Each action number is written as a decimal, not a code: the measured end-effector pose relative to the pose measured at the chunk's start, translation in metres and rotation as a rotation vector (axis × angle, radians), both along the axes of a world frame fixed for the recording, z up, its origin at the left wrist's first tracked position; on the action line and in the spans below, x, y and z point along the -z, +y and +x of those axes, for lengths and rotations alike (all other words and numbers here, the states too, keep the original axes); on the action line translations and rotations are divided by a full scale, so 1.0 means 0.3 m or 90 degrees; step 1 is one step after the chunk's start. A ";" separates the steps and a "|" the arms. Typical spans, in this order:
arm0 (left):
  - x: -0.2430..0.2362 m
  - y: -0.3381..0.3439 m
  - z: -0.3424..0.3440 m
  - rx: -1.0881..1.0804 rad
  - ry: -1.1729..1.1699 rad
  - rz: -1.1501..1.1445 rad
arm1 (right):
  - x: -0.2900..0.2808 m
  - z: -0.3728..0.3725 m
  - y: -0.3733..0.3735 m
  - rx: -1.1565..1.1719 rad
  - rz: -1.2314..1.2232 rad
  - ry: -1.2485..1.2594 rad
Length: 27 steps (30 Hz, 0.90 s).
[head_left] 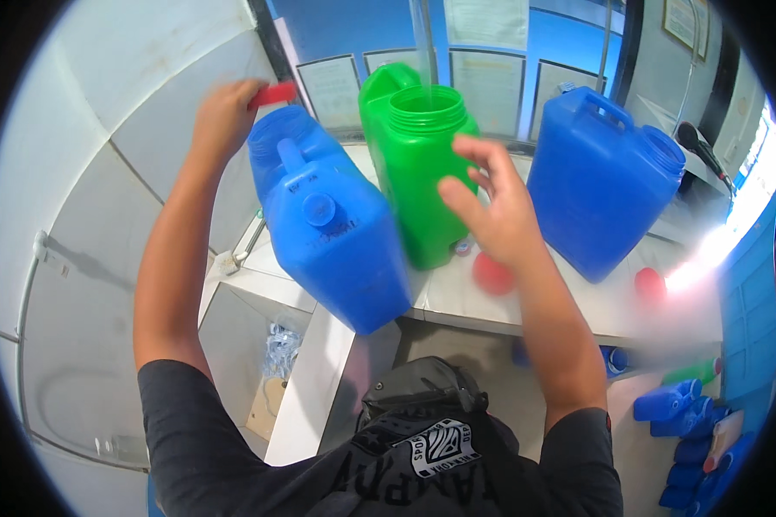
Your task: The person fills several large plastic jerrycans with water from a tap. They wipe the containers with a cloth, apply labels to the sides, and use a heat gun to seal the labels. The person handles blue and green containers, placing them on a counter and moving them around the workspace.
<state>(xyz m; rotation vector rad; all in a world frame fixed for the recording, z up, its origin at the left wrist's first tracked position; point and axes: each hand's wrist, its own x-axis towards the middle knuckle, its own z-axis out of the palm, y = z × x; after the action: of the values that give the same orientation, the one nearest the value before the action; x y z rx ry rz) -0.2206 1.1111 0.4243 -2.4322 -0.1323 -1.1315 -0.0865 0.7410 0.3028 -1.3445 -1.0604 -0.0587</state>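
My left hand (pixel 228 117) grips a red screw cap (pixel 273 95) by its edge, just above the wide threaded mouth of a blue water jug (pixel 341 246). That jug leans with its mouth away from me. Beside it stands an upright green jug (pixel 427 189), its mouth uncovered under a clear tube or stream (pixel 422 39); I cannot make out which. My right hand (pixel 498 207) hovers in front of the green jug's right side, fingers spread, holding nothing. Another blue jug (pixel 599 185) without a cap stands to the right. A red cap (pixel 493 274) lies beneath my right hand, slightly blurred.
Another red cap (pixel 650 283) lies on the white tiled counter (pixel 569 310) near bright glare. At lower left is a tiled basin (pixel 233 319) holding clear plastic bits. Several blue containers (pixel 681 414) are stacked at lower right. A microphone (pixel 698 145) sits behind the right jug.
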 end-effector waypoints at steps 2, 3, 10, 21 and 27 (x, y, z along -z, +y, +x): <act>0.057 0.046 -0.001 0.013 0.014 -0.072 | 0.101 0.011 -0.101 0.024 -0.050 0.015; 0.081 0.051 -0.012 0.013 0.023 -0.107 | 0.159 0.017 -0.150 0.031 -0.079 0.032; 0.036 -0.024 0.019 0.054 0.148 -0.296 | 0.542 0.102 -0.513 0.177 -0.136 0.282; 0.114 0.013 -0.016 0.043 0.250 -0.279 | 0.718 -0.011 -0.729 0.347 -0.172 0.429; -0.038 0.080 0.119 0.179 0.222 -0.387 | 0.693 0.024 -0.707 0.308 -0.186 0.404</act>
<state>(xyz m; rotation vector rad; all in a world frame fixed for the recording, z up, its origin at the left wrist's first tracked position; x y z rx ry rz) -0.1850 1.1350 0.4356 -3.2360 -0.0229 -0.8334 -0.0793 0.5289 0.0949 -1.7051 -0.2022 0.1634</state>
